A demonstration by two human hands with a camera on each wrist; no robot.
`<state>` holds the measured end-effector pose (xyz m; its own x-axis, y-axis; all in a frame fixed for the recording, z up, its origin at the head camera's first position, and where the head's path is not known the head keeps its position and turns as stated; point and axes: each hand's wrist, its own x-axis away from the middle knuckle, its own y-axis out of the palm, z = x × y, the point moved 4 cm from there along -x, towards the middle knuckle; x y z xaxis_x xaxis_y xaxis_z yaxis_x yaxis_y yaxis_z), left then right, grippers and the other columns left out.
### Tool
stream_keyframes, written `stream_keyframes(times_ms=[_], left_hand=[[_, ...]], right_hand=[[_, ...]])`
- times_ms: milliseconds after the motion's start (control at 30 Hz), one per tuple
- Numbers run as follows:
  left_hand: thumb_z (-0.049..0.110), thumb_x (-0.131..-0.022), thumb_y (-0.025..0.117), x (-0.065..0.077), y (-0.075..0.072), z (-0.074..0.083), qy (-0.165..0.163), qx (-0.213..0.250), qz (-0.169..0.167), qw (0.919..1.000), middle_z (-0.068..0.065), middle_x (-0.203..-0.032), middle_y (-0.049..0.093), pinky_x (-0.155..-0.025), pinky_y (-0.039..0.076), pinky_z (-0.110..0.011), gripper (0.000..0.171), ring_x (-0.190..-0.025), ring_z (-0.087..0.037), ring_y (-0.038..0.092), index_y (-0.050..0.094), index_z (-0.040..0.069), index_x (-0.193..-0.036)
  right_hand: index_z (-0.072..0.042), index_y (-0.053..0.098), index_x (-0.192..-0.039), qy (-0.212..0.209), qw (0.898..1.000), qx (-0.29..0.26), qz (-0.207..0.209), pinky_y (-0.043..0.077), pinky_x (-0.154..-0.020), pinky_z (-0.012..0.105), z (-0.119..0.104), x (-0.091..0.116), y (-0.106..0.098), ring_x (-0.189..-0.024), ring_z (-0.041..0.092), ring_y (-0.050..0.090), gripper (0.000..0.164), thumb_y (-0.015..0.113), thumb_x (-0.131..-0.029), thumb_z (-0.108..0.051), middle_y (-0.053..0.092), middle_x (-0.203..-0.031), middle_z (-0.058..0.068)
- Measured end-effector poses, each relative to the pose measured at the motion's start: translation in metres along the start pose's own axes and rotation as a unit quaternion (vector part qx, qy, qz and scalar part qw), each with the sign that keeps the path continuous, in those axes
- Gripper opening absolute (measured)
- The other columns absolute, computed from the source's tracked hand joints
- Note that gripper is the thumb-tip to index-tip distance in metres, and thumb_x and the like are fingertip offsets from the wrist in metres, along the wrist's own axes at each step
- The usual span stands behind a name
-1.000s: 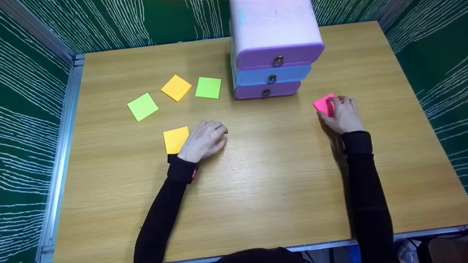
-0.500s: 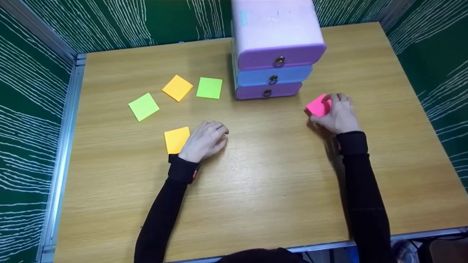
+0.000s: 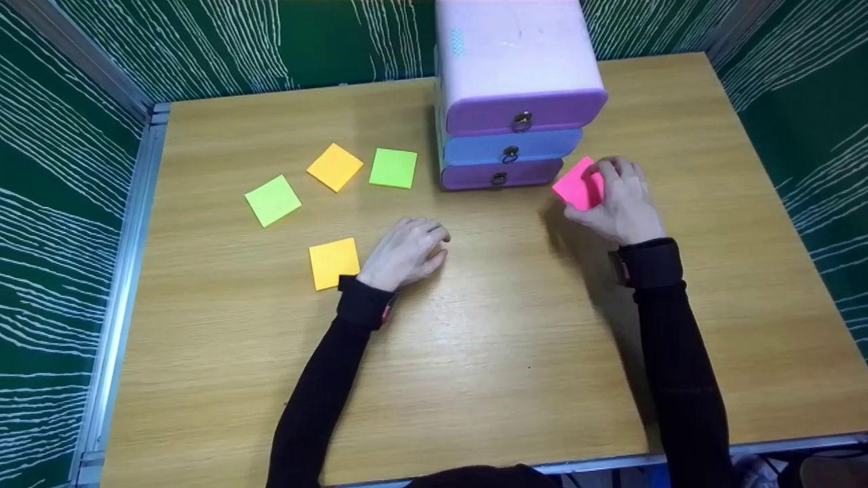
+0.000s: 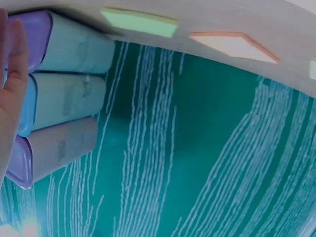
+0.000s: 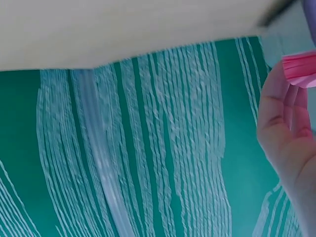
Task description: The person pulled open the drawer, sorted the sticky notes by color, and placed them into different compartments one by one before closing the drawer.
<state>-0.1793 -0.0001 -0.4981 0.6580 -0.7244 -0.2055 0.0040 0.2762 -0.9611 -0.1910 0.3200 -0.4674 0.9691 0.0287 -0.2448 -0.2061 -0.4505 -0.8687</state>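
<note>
Gripping pink pad [image 3: 576, 186] with right hand [image 3: 622, 203] above counter [image 3: 475, 386], nearer far edge; resting left hand [image 3: 405, 253], loosely curled, empty. Apparently repositioning; next, probably lower pad and release.

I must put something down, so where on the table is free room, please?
Bare table lies between the left sleeve and the right sleeve, and right of the right hand holding the pink pad. It is crowded left of the drawers: two yellow pads and two green pads.
</note>
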Motion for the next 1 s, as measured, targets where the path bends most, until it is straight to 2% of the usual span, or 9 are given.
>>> stream_keyframes(times_ms=[133, 333, 467, 567, 667, 733, 867, 1000], left_hand=[[0.025, -0.087, 0.059, -0.02, -0.006, 0.005, -0.003, -0.034, 0.022, 0.9992, -0.003, -0.105, 0.068, -0.083, 0.05, -0.035, 0.026, -0.096, -0.022, 0.063, 0.062, 0.012, -0.108], [0.024, -0.084, 0.059, -0.06, -0.02, 0.014, -0.006, -0.117, 0.106, 0.9875, -0.004, -0.094, 0.07, -0.063, 0.05, -0.032, 0.047, -0.078, -0.021, 0.064, 0.049, 0.013, -0.129], [0.02, -0.083, 0.055, -0.084, -0.027, 0.02, -0.018, -0.129, 0.134, 0.9824, -0.003, -0.079, 0.067, -0.049, 0.041, -0.028, 0.059, -0.062, -0.018, 0.057, 0.04, 0.017, -0.14], [0.019, -0.084, 0.052, -0.098, -0.028, 0.023, -0.033, -0.142, 0.142, 0.979, 0.0, -0.07, 0.062, -0.046, 0.031, -0.026, 0.065, -0.055, -0.015, 0.049, 0.033, 0.02, -0.146], [0.019, -0.082, 0.052, -0.108, -0.027, 0.026, -0.046, -0.163, 0.152, 0.9737, 0.001, -0.067, 0.059, -0.045, 0.03, -0.026, 0.068, -0.054, -0.013, 0.048, 0.03, 0.022, -0.147], [0.02, -0.083, 0.053, -0.112, -0.026, 0.028, -0.058, -0.174, 0.147, 0.9719, 0.001, -0.069, 0.06, -0.046, 0.035, -0.026, 0.068, -0.056, -0.014, 0.052, 0.031, 0.022, -0.147], [0.022, -0.084, 0.053, -0.121, -0.027, 0.036, -0.076, -0.179, 0.142, 0.9705, 0.002, -0.07, 0.061, -0.048, 0.041, -0.027, 0.062, -0.059, -0.014, 0.056, 0.037, 0.014, -0.143], [0.024, -0.082, 0.055, -0.129, -0.03, 0.045, -0.083, -0.176, 0.158, 0.9682, 0.002, -0.071, 0.063, -0.05, 0.044, -0.028, 0.055, -0.062, -0.015, 0.059, 0.043, 0.009, -0.134]], right_hand=[[0.001, 0.055, -0.11, -0.009, 1.0, -0.001, 0.004, 0.041, -0.09, 0.062, -0.016, -0.004, -0.011, -0.113, 0.042, 0.044, 0.061, 0.078, -0.064, -0.033, 0.05, -0.121, 0.026], [0.0, 0.055, -0.111, -0.021, 1.0, 0.003, 0.011, 0.044, -0.089, 0.061, -0.031, -0.007, -0.022, -0.112, 0.041, 0.045, 0.06, 0.077, -0.066, -0.034, 0.051, -0.122, 0.026], [0.001, 0.056, -0.108, -0.041, 0.999, 0.007, 0.026, 0.046, -0.088, 0.059, -0.036, -0.007, -0.025, -0.111, 0.039, 0.046, 0.059, 0.077, -0.066, -0.034, 0.052, -0.12, 0.025], [0.001, 0.056, -0.107, -0.051, 0.998, 0.011, 0.036, 0.047, -0.087, 0.058, -0.037, -0.007, -0.027, -0.11, 0.038, 0.046, 0.058, 0.077, -0.066, -0.034, 0.053, -0.119, 0.025], [0.001, 0.057, -0.104, -0.062, 0.997, 0.014, 0.049, 0.048, -0.083, 0.057, -0.039, -0.005, -0.029, -0.108, 0.038, 0.047, 0.055, 0.076, -0.066, -0.034, 0.054, -0.117, 0.024], [0.001, 0.057, -0.103, -0.069, 0.996, 0.017, 0.055, 0.049, -0.081, 0.056, -0.041, -0.004, -0.032, -0.107, 0.038, 0.047, 0.054, 0.076, -0.066, -0.033, 0.054, -0.116, 0.024], [0.002, 0.057, -0.102, -0.083, 0.994, 0.021, 0.069, 0.05, -0.08, 0.056, -0.047, -0.002, -0.04, -0.105, 0.039, 0.048, 0.053, 0.076, -0.066, -0.032, 0.055, -0.115, 0.025], [0.002, 0.057, -0.101, -0.094, 0.992, 0.02, 0.08, 0.05, -0.079, 0.057, -0.053, -0.002, -0.048, -0.104, 0.038, 0.049, 0.053, 0.077, -0.065, -0.032, 0.055, -0.115, 0.024]])
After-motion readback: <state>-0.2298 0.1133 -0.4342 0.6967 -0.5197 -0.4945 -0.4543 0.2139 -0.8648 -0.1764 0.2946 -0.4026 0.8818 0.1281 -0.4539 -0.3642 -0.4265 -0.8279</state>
